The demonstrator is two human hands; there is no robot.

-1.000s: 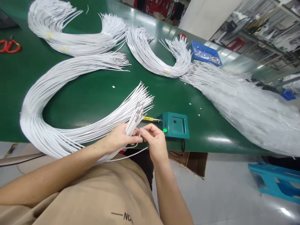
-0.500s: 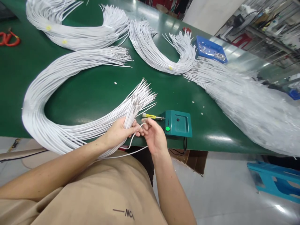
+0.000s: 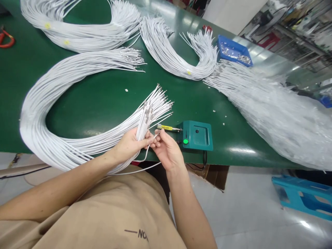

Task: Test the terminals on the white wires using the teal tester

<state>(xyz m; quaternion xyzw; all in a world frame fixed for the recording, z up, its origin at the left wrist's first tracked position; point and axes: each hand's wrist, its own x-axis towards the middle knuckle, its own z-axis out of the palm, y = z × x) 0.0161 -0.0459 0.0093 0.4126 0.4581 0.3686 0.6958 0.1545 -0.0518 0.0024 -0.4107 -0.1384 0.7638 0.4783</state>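
Note:
My left hand (image 3: 132,141) is closed around a bunch of white wires (image 3: 144,121), whose metal-tipped ends point up. Close beside it, my right hand (image 3: 167,147) pinches the end of one white wire between thumb and fingers. Behind both hands, a large curved bundle of white wires (image 3: 33,114) lies on the green table. Just past my right fingertips is a screwdriver with a yellow handle (image 3: 166,127), its shaft pointing at a green device (image 3: 197,135) with a bright green button.
More white wire bundles (image 3: 178,65) lie at the back. A blue tray (image 3: 234,51) holds small metal parts. Plastic-wrapped wires (image 3: 280,114) cover the right side. Red-handled scissors (image 3: 6,39) lie far left, and a blue stool (image 3: 303,197) stands on the floor.
My right fingers have closed in on the single wire's end and moved slightly left. The whole view has shifted a little; the left hand keeps its bunch.

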